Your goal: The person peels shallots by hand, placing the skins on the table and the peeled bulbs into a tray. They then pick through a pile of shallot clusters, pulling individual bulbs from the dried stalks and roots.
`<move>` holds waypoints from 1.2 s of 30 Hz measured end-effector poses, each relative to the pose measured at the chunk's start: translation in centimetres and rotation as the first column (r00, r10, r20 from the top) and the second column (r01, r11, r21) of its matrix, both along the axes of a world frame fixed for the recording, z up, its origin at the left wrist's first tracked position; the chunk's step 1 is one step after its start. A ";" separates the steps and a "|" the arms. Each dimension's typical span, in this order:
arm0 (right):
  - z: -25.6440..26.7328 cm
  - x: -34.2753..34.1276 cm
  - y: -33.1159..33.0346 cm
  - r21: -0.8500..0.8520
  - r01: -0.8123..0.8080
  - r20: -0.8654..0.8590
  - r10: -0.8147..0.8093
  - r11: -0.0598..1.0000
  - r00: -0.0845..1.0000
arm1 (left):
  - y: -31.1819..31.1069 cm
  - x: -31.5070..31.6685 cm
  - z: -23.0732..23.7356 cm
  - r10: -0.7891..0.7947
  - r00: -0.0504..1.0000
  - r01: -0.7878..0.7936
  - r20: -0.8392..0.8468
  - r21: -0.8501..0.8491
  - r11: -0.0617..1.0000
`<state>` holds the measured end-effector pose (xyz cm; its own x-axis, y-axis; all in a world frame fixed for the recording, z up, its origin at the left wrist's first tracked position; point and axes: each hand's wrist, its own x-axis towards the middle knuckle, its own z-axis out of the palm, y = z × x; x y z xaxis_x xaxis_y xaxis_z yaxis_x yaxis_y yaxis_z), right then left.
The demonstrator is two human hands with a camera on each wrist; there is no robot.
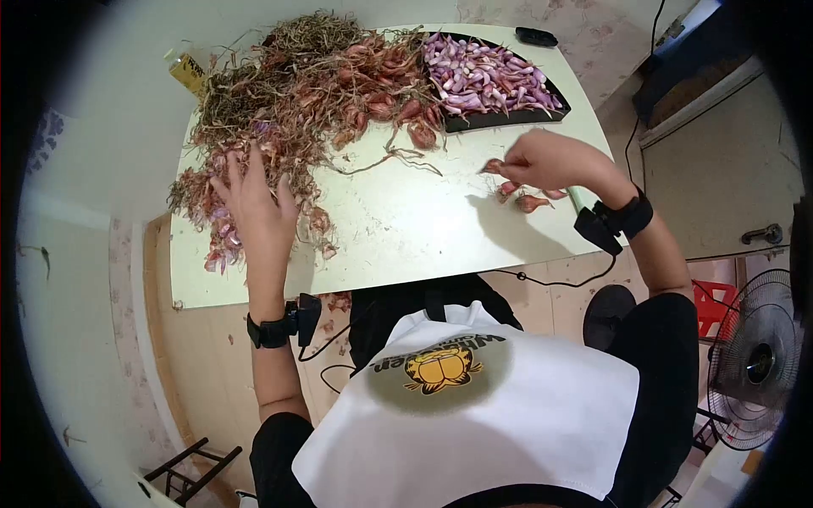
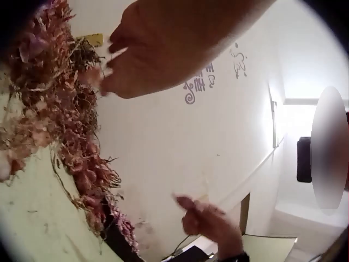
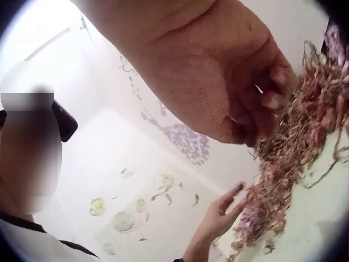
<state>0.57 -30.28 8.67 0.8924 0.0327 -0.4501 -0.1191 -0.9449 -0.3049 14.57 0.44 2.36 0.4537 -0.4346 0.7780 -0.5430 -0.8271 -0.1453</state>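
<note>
My left hand (image 1: 261,203) is over the skins and roots at the left of the table, fingers spread, with nothing visibly held; the left wrist view shows this hand (image 2: 158,52) close to the camera. My right hand (image 1: 555,161) pinches a reddish-brown shallot (image 1: 492,167) by its fingertips, above the table's right side. That shallot (image 2: 185,202) also shows in the left wrist view. Below the right hand lie a few loose shallots (image 1: 532,203). In the right wrist view, the curled fingers of the right hand (image 3: 218,82) hide what they hold.
A large heap of unpeeled shallots (image 1: 381,72) with dry roots covers the back left. Behind the right hand, a black tray (image 1: 508,118) holds peeled purple shallots (image 1: 487,76). A yellow-labelled bottle (image 1: 186,72) stands back left; a dark object (image 1: 536,36) lies back right.
</note>
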 end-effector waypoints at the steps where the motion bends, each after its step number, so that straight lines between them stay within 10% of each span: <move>1: -1.7 -0.9 -1.5 -0.066 0.016 0.002 -0.016 0.998 1.000 | -1.0 0.2 0.4 -0.190 0.966 0.179 -0.173 -0.074 0.981; 4: -5.9 -2.6 -4.9 -0.173 0.025 0.016 -0.022 0.985 1.000 | -6.2 0.0 1.3 -0.413 0.587 0.373 -0.696 -0.220 0.901; 10: -4.2 -3.0 -4.1 -0.457 0.365 0.185 -0.315 0.811 0.931 | -17.7 6.1 -5.7 -0.266 0.735 0.490 -0.624 0.218 0.844; 14: -5.4 -3.0 -4.7 -0.197 0.210 0.365 -0.127 0.958 0.922 | -19.4 7.2 -6.0 -0.098 0.718 0.436 -0.689 0.336 0.835; 18: -3.9 -1.8 -1.9 0.113 0.067 0.570 -0.120 0.991 0.813 | -18.1 6.2 -3.3 -0.264 0.789 0.438 -0.556 0.207 0.875; 20: -1.7 -0.6 -0.6 0.380 0.136 0.274 -0.251 0.915 0.928 | -16.4 6.2 -1.6 -0.316 0.790 0.464 -0.525 0.175 0.869; 23: -0.5 3.0 0.3 0.372 -0.054 0.438 -0.124 0.926 0.891 | -13.5 5.5 3.1 -0.277 0.706 0.397 -0.652 0.040 0.917; 26: 0.0 7.2 2.3 0.423 -0.024 0.397 -0.162 0.906 0.903 | -10.7 6.1 4.7 -0.271 0.480 0.261 -0.834 -0.159 0.952; 29: -1.4 11.5 5.3 0.624 -0.053 0.371 -0.236 0.779 0.898 | -8.1 4.8 5.1 -0.724 -0.090 0.090 -0.684 -0.729 0.679; 32: -3.3 14.4 7.6 0.655 -0.160 0.477 -0.240 0.738 0.845 | -6.2 4.2 3.8 -0.843 -0.206 -0.146 -0.497 -0.836 0.529; 36: -5.9 16.8 11.7 0.549 -0.331 0.693 -0.196 0.768 0.694 | -2.7 4.4 2.3 -0.726 -0.044 -0.174 -0.686 -0.711 0.682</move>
